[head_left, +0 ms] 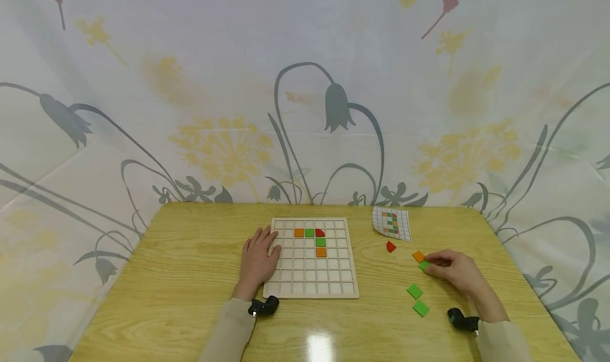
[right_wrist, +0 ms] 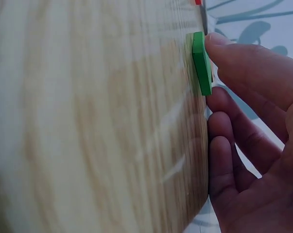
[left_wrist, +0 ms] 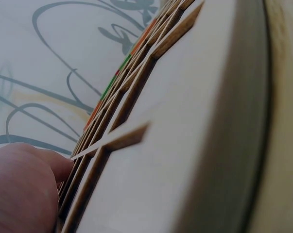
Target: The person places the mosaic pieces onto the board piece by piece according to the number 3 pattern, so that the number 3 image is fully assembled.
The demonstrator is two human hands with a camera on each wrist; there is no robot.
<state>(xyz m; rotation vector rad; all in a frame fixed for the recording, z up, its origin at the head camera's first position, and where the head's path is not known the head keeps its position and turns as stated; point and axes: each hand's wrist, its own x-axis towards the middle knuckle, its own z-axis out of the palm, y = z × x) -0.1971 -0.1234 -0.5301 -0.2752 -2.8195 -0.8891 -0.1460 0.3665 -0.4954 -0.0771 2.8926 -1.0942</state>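
Observation:
A pale wooden grid board (head_left: 312, 277) lies at the table's middle. Its upper rows hold an orange tile (head_left: 298, 233), a green one (head_left: 309, 233), a red quarter-round piece (head_left: 320, 233), another green (head_left: 320, 242) and another orange (head_left: 321, 252). My left hand (head_left: 261, 251) rests flat on the board's left edge (left_wrist: 185, 121), fingers straight. To the right, my right hand (head_left: 436, 265) pinches a green tile (head_left: 423, 265) that lies on the table. The right wrist view shows fingertips at the edges of this green tile (right_wrist: 201, 63).
An orange tile (head_left: 418, 256) lies just beside the pinched one. A red quarter-round piece (head_left: 391, 246) and two more green tiles (head_left: 414, 291) (head_left: 420, 308) lie loose nearby. A pattern card (head_left: 392, 223) sits at the back right. A flowered cloth hangs behind the table.

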